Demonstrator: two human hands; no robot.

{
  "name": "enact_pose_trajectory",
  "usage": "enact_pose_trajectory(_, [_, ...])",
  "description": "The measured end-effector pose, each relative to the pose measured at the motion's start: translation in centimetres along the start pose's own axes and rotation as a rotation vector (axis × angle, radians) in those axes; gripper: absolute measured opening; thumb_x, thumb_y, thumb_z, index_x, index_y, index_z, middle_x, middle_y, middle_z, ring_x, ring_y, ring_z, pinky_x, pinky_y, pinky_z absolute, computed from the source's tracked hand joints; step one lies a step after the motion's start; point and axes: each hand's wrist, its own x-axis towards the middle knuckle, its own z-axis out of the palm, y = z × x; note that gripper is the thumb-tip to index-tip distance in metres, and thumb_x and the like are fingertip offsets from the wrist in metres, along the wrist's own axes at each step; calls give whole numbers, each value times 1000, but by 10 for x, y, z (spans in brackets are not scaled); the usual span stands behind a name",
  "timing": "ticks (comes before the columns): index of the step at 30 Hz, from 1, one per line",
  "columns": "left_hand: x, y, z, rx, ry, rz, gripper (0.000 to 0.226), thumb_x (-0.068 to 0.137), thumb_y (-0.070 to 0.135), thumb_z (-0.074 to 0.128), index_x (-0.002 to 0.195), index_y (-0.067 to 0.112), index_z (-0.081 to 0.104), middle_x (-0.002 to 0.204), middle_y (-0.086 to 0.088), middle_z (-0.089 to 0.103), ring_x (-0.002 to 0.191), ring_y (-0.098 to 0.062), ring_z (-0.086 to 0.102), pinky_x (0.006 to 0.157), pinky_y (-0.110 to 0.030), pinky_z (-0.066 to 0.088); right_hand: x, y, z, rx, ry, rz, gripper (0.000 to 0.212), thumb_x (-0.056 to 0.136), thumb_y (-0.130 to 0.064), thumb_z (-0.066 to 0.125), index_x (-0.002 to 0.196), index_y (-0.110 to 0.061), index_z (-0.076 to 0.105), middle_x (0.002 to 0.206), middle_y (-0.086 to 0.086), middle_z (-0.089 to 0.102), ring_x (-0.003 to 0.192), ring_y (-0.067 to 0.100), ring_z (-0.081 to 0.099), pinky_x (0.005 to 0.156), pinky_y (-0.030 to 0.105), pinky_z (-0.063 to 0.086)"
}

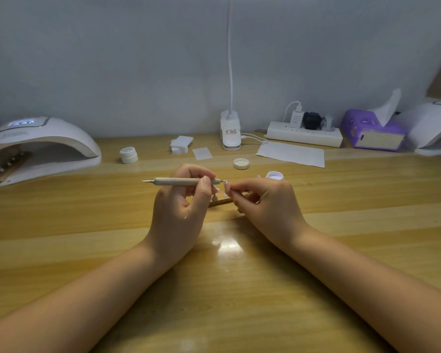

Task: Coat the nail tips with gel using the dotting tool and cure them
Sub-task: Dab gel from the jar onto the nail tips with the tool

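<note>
Dotting tool meets nail tip
Left hand (178, 200) holds the dotting tool (183, 181) level; right hand (262, 200) pinches a nail tip (227, 186) at its point.

purple tissue box (369, 128), power strip (304, 135), clip lamp (230, 131), perhaps paper (292, 154).

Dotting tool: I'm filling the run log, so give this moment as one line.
left hand: holds dotting tool | right hand: pinches nail tip | tool tip at nail tip | gel jar: open
</note>
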Motion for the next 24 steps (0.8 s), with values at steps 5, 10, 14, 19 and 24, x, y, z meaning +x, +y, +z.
enact_pose_trajectory(5, [0, 0, 0, 9, 4, -13, 11, 89, 18, 51, 94, 15, 60, 83, 3, 68, 79, -14, 68, 70, -33, 58, 0, 0, 1, 11, 17, 10, 10, 87, -17, 70, 94, -15, 77, 88, -4, 75, 63, 8, 65, 75, 39, 56])
enact_pose_trajectory(10, [0, 1, 0, 22, -3, -3, 10, 89, 18, 50, 93, 16, 60, 83, 2, 68, 78, -14, 67, 69, -34, 58, 0, 0, 0, 15, 5, 3, 12, 87, -15, 70, 97, -15, 76, 90, -4, 75, 66, 3, 63, 69, 33, 57])
enact_pose_trajectory(14, [-1, 0, -1, 21, -4, -10, 12, 89, 17, 51, 94, 14, 61, 81, 4, 68, 79, -14, 67, 71, -36, 58, 0, 0, 0, 10, 8, 2, 12, 87, -16, 70, 97, -15, 76, 90, -4, 75, 67, 2, 63, 69, 31, 57])
enact_pose_trajectory(19, [-1, -1, 0, 10, -7, -15, 11, 88, 16, 51, 93, 15, 61, 85, 4, 67, 81, -17, 67, 73, -39, 57, 0, 0, 0, 11, 3, -2, 13, 87, -16, 70, 98, -15, 76, 91, -4, 75, 66, -2, 60, 68, 25, 56])
enact_pose_trajectory(24, [0, -1, -1, 16, -8, -3, 11, 88, 15, 51, 93, 15, 61, 84, 3, 67, 79, -16, 65, 70, -36, 56, 0, 0, 0, 12, 0, 2, 13, 87, -16, 70, 98, -14, 76, 90, -3, 75, 67, -3, 60, 68, 24, 56])
